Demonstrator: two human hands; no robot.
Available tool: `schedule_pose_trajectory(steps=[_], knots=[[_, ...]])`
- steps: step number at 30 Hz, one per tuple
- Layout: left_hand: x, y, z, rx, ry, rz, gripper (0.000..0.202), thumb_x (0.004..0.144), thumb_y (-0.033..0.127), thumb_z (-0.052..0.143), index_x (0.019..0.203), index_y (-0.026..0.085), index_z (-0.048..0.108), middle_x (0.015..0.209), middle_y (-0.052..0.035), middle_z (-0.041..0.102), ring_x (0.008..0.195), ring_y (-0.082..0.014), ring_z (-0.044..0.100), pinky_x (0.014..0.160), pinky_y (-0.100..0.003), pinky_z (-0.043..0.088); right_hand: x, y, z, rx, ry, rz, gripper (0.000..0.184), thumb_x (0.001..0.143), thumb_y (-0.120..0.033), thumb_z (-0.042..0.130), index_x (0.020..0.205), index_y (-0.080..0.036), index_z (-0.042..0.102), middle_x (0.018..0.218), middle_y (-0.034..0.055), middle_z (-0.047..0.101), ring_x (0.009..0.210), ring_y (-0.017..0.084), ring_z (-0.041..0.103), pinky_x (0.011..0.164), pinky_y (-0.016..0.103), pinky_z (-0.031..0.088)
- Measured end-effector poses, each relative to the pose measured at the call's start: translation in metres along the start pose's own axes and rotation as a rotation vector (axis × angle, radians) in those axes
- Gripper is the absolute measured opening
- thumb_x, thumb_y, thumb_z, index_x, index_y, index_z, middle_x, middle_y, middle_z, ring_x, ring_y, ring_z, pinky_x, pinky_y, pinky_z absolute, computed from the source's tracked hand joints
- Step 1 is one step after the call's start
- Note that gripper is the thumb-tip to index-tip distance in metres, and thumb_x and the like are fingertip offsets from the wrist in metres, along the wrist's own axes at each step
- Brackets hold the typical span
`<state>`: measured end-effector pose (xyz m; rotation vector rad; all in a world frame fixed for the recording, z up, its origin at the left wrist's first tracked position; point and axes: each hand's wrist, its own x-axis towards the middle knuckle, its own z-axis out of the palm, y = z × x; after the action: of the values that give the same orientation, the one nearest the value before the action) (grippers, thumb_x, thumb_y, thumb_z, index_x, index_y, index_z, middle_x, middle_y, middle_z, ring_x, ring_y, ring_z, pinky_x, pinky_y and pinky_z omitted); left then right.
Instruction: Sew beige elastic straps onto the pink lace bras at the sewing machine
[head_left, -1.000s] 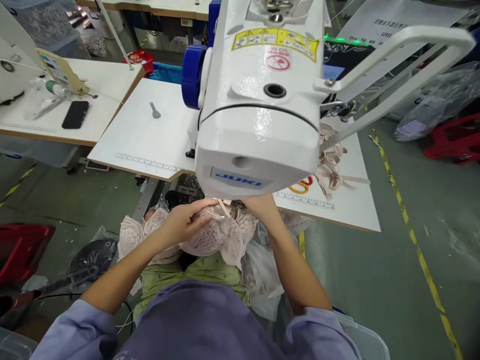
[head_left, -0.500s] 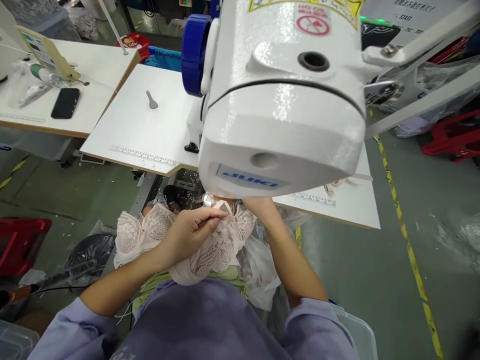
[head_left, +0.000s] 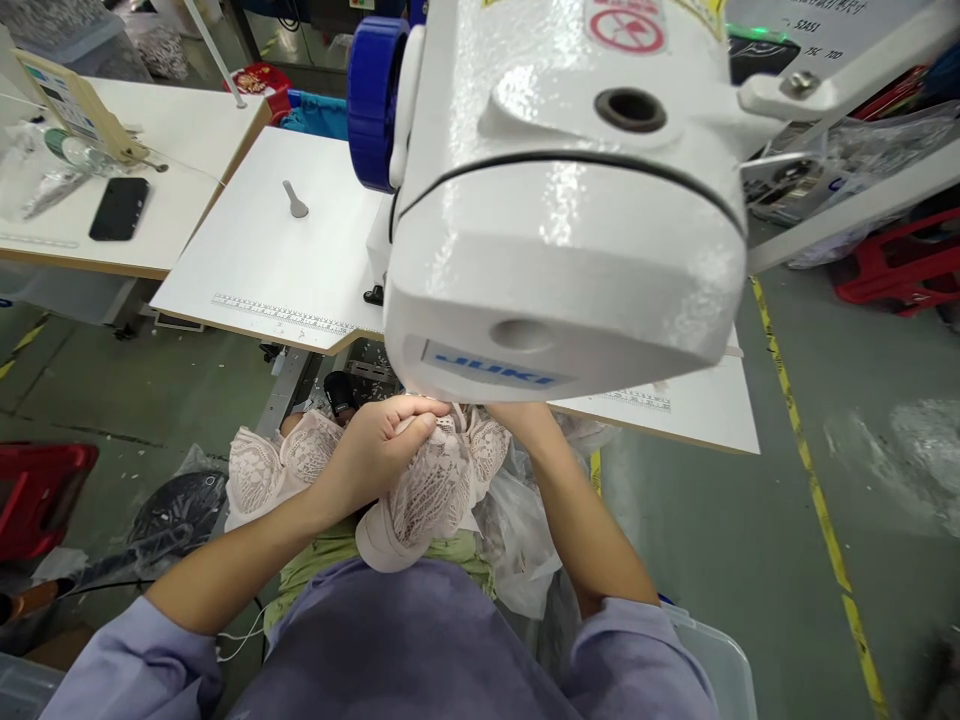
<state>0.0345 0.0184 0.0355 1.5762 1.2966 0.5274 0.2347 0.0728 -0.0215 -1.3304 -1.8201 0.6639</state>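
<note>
Where the purple top (head_left: 420,640) meets green cloth (head_left: 465,550) at the lap, a pale pink lace bra (head_left: 435,490) hangs bunched just above, lower edge drooping twd the wearer, upper part close under the machine head (head_left: 555,270). Crumpled clear plastic (head_left: 517,550) is just R of it. L hand (head_left: 382,440) has the bra's top edge: grip pinching lace btwn thumb & forefinger. R hand (head_left: 519,415) mostly hidden under the machine head (blue JUKI label (head_left: 495,366) on front), so can't tell its grip. More lace cups (head_left: 255,472) lie L of L hand; unclear if same pc. Beyond: white table (head_left: 247,250) w/ ruler strip (head_left: 285,313) along front edge, grey spoon-shaped tool (head_left: 296,202) farther back; blue handwheel (head_left: 373,105) on machine's L side. Red stool (head_left: 900,265) off R, past yellow-blk floor tape (head_left: 814,480). Farther L, 2nd table (head_left: 165,225) w/ blk phone (head_left: 118,209) flat nr a beige control panel (head_left: 79,108); red tub (head_left: 277,98) behind.
</note>
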Motion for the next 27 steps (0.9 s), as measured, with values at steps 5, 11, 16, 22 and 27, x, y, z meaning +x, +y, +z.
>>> schedule_pose_trajectory(steps=[5,11,16,22,27], knots=[[-0.0006,0.0008,0.0017,0.019,0.010,-0.014,0.031,0.097,0.029,0.054,0.117,0.021,0.076,0.086,-0.0039,0.079,0.093,-0.0256,0.073,0.077,-0.034,0.058,0.0004,-0.0022,-0.0017,0.026,-0.011,0.012,0.024,0.078,-0.029,0.050,0.059,-0.024,0.037,0.056,0.0005,0.050,0.057,0.016,0.041,0.054,0.031,0.034],[0.0012,0.0003,0.0014,0.033,0.000,-0.016,0.032,0.097,0.031,0.054,0.116,0.019,0.076,0.094,-0.0044,0.080,0.092,-0.0244,0.073,0.079,-0.033,0.058,0.0001,-0.0020,-0.0020,-0.008,-0.018,0.015,0.029,0.078,-0.030,0.049,0.057,-0.025,0.030,0.053,-0.0017,0.037,0.059,0.016,0.037,0.057,0.032,0.036],[0.0023,-0.0009,0.0013,0.058,0.026,0.044,0.030,0.095,0.029,0.054,0.113,0.020,0.077,0.098,-0.0035,0.079,0.097,-0.0247,0.073,0.081,-0.034,0.059,0.0006,-0.0026,-0.0018,0.007,-0.025,0.100,0.032,0.078,-0.032,0.052,0.056,-0.025,0.030,0.054,-0.0014,0.033,0.061,0.017,0.039,0.058,0.033,0.044],[0.0028,-0.0020,0.0018,0.073,0.044,0.104,0.029,0.095,0.028,0.053,0.110,0.024,0.078,0.086,-0.0014,0.079,0.095,-0.0264,0.073,0.077,-0.038,0.060,0.0029,-0.0091,-0.0039,0.095,-0.034,0.098,0.024,0.079,-0.042,0.052,0.065,-0.025,0.044,0.062,0.0011,0.049,0.066,0.020,0.046,0.060,0.034,0.046],[0.0030,-0.0010,0.0015,0.079,0.045,0.102,0.029,0.096,0.028,0.053,0.110,0.024,0.077,0.086,-0.0026,0.078,0.094,-0.0268,0.073,0.074,-0.037,0.061,0.0004,-0.0085,-0.0036,0.057,-0.050,0.116,0.024,0.082,-0.038,0.052,0.063,-0.025,0.044,0.060,0.0010,0.049,0.065,0.020,0.047,0.063,0.035,0.049]])
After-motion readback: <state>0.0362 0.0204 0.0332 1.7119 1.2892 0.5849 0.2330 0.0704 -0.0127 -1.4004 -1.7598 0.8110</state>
